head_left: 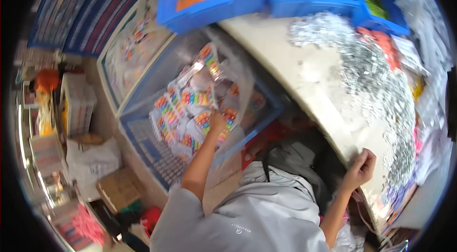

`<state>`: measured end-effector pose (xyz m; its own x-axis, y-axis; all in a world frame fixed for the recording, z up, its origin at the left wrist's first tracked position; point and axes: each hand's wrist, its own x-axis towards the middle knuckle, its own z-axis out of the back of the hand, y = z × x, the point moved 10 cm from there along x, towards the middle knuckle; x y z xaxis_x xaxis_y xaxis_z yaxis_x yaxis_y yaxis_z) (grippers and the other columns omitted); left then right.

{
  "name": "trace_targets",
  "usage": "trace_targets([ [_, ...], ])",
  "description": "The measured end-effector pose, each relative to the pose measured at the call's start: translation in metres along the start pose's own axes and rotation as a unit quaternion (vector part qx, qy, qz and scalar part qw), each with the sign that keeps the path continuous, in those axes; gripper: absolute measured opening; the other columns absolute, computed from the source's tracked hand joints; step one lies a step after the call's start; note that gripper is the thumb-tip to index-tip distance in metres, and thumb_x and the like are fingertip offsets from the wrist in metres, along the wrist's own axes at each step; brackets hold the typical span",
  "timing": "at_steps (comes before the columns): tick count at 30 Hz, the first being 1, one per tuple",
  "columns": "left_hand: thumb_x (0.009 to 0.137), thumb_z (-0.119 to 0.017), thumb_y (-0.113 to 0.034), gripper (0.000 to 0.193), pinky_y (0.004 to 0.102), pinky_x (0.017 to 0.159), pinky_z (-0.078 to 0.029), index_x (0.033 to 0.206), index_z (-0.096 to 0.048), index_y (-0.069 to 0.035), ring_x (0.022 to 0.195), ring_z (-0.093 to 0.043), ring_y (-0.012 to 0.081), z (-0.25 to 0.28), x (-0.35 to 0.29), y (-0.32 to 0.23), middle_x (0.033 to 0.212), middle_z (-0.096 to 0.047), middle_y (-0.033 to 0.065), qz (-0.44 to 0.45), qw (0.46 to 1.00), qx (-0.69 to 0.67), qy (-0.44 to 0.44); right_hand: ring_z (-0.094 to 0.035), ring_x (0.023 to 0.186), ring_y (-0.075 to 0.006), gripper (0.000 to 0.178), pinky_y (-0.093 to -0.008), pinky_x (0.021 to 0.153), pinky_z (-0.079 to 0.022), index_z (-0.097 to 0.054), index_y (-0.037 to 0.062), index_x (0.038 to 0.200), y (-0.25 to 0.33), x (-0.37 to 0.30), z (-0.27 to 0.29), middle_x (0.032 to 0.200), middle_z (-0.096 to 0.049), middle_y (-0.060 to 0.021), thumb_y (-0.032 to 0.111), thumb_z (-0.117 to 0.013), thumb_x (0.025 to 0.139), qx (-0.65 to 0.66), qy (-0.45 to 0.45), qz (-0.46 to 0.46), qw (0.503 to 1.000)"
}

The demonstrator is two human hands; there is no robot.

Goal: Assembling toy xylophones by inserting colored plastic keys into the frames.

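The left hand's (217,121) fingers reach down among rainbow-coloured packs (196,98); their tips blur into the pile, so whether they grasp one cannot be told. The right hand's (361,170) fingers curl inward near the edge of the tabletop (304,69); whether anything sits inside them cannot be made out. The packs lie heaped in a blue crate (164,162) lined with clear plastic (243,73), its glare and folds veiling some of them. Any print on them is too blurred to read. The left forearm extends forward, the right bends out to the side. A small emblem with lettering marks the person's grey shirt (271,214). Silvery pieces (373,73) spread across the tabletop; beyond, blue bins (216,11) holding orange, red and green pieces are cut off by the upper edge.
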<state>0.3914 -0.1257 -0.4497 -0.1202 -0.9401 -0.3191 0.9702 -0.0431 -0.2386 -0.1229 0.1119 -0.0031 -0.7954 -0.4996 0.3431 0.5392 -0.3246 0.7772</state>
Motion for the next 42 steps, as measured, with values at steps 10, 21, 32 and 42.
trace_targets([
  [10, 0.096, -0.06, -0.002, 0.014, 0.0402, 0.093, -0.05, 0.105, -0.068, 0.005, 0.099, -0.064, 0.0314, 0.303, -0.097, -0.277, 0.103, -0.068, 0.0166, -0.254, 0.856, -0.334, -0.303, -0.061, 0.062, -0.0162, 0.004, -0.0293, 0.059, -0.049, -0.069, 0.0009, 0.093, 0.004, 0.003, -0.002, 0.075, -0.065, -0.0095, 0.005, -0.067, 0.093, 0.054, 0.073, -0.082, 0.992],
  [21, 0.081, -0.07, -0.002, 0.024, 0.0463, 0.085, -0.048, 0.105, -0.066, -0.003, 0.091, -0.064, 0.033, 0.319, -0.182, -0.516, 0.093, -0.067, 0.0105, -0.591, 0.752, -0.178, -0.229, -0.066, 0.08, -0.0321, 0.03, -0.0408, 0.072, -0.052, -0.068, 0.0054, 0.118, 0.047, 0.167, 0.049, 0.089, -0.07, -0.0135, 0.002, -0.068, 0.089, -0.068, 0.05, 0.176, 0.981],
  [32, 0.082, -0.068, -0.006, 0.023, 0.0455, 0.08, -0.049, 0.105, -0.068, -0.004, 0.086, -0.063, 0.0327, 0.313, -0.173, -0.513, 0.088, -0.065, 0.0108, -0.538, 0.791, -0.193, -0.219, -0.072, 0.088, -0.0388, 0.035, -0.0458, 0.082, -0.055, -0.07, 0.0033, 0.111, -0.077, 0.368, -0.057, 0.096, -0.074, -0.023, 0.034, -0.063, 0.095, -0.048, 0.108, 0.02, 0.993],
  [42, 0.08, -0.067, -0.004, 0.02, 0.0444, 0.078, -0.05, 0.1, -0.069, -0.005, 0.087, -0.064, 0.0324, 0.313, -0.179, -0.514, 0.091, -0.067, 0.0107, -0.564, 0.777, -0.178, -0.213, -0.053, 0.053, -0.0091, 0.021, -0.0261, 0.051, -0.05, -0.065, 0.0087, 0.089, -0.083, 0.381, 0.015, 0.07, -0.054, 0.0016, 0.027, -0.076, 0.09, 0.441, 0.015, -0.242, 0.864],
])
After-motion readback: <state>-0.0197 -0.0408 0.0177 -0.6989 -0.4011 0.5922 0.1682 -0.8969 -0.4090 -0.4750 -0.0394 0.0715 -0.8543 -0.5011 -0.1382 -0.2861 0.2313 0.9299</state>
